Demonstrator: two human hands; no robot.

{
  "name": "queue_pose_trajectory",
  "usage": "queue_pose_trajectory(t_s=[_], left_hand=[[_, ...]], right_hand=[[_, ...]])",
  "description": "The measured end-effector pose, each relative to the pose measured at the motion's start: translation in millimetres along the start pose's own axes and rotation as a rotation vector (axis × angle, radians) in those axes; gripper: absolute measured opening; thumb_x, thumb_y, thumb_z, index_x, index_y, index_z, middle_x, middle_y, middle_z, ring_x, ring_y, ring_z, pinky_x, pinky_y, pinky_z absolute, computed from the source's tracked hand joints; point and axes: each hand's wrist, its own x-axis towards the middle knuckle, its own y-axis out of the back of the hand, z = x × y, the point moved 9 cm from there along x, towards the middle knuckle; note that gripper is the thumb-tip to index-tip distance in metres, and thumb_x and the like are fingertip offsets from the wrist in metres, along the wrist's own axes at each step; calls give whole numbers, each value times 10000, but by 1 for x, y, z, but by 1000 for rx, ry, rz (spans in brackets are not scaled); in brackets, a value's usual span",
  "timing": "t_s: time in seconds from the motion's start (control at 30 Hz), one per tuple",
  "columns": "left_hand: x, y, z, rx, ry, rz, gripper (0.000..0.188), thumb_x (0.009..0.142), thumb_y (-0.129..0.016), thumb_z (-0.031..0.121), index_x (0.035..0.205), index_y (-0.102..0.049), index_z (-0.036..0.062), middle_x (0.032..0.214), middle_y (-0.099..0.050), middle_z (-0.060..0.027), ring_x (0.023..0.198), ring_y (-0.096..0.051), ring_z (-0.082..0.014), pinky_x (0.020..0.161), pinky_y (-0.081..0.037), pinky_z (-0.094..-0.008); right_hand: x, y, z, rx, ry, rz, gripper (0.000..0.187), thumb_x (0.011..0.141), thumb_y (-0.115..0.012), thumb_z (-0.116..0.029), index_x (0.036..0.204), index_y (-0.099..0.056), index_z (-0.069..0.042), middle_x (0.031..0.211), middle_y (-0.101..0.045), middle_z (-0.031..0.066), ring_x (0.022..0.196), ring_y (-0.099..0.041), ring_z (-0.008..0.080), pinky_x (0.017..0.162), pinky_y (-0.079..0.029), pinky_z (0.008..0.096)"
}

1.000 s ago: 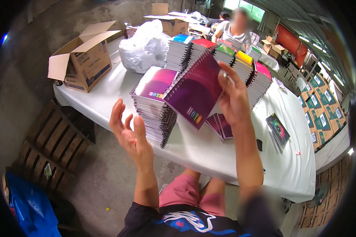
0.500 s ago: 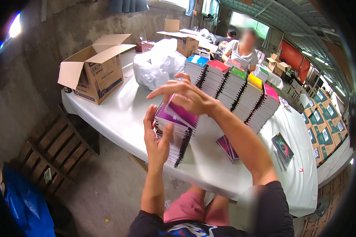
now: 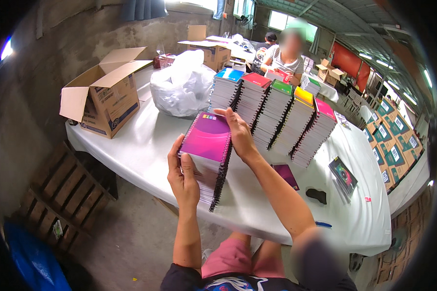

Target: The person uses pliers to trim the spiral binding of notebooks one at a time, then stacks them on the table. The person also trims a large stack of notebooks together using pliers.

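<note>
A tall stack of spiral-bound notebooks with a purple-pink cover on top point(image 3: 206, 135) stands near the table's front edge, its black coils facing right. My left hand point(image 3: 183, 177) grips the stack's near left corner, the thumb against the front and the fingers along the left side. On the far right corner, my right hand point(image 3: 239, 136) presses against the stack, fingers bent over the top edge. Beyond it stand stacks of spiral notebooks with blue point(image 3: 226, 87), red point(image 3: 256, 92), green point(image 3: 280, 104), yellow point(image 3: 301, 109) and pink point(image 3: 320, 128) covers. A flat purple cover point(image 3: 286, 176) lies right of my right forearm.
An open cardboard box point(image 3: 111, 104) and a white plastic bag point(image 3: 182, 87) sit on the white-covered table point(image 3: 141, 140). To the right lie a dark booklet point(image 3: 343, 174), a small black object point(image 3: 316, 195) and a blue pen-like object point(image 3: 324, 224). Across the table, a person point(image 3: 286, 60) handles a red-covered item.
My right hand has come down from above the purple stack to its far right corner. The raised purple cover now lies flat on top. My left hand stays at the stack's left side.
</note>
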Motion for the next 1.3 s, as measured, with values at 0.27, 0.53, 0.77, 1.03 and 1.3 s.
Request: queue_pose_trajectory(t_s=[0.27,0.53,0.77,1.03,1.3], left_hand=[[-3,16,12,124,-64,141,457,991,-326,379,1303,-453,70,1330,-463,-104,1238,-421,-197,1002,-326,-365],[-51,49,66,59,-401,334,345,970,-352,252,1216,-396,16,1276,-434,-137,1238,-411,-216,1000,-369,-360],[-111,-60,51,-107,-346,-371,453,849,-534,148,1239,-358,-3,1238,-418,-185,1159,-449,-261,932,-400,-353],[-189,-155,-89,-487,672,-447,258,900,-575,70,1137,-561,-31,1010,-636,-61,892,-591,-122,792,-473,-252],[-178,-189,0,608,-419,-1050,147,796,-623,80,908,-661,167,921,-634,28,1065,-543,-185,984,-174,-667]], right_hand=[[4,68,71,273,37,-13,519,962,-394,-454,1356,-415,-117,1218,-500,118,1157,-437,210,1029,-296,334],[-153,224,282,-762,-874,11,594,636,-811,-331,1050,-617,49,1030,-645,214,998,-609,327,882,-456,367],[-143,235,214,-819,-561,267,611,587,-845,-263,1002,-493,14,926,-657,168,891,-635,323,773,-491,396],[-209,167,73,145,-205,170,568,631,-840,-72,1060,-469,-38,1067,-590,87,1008,-565,145,845,-494,339],[-305,426,189,-894,-554,592,604,770,-695,-186,1298,-422,-81,1257,-497,192,1164,-472,361,980,-377,445]])
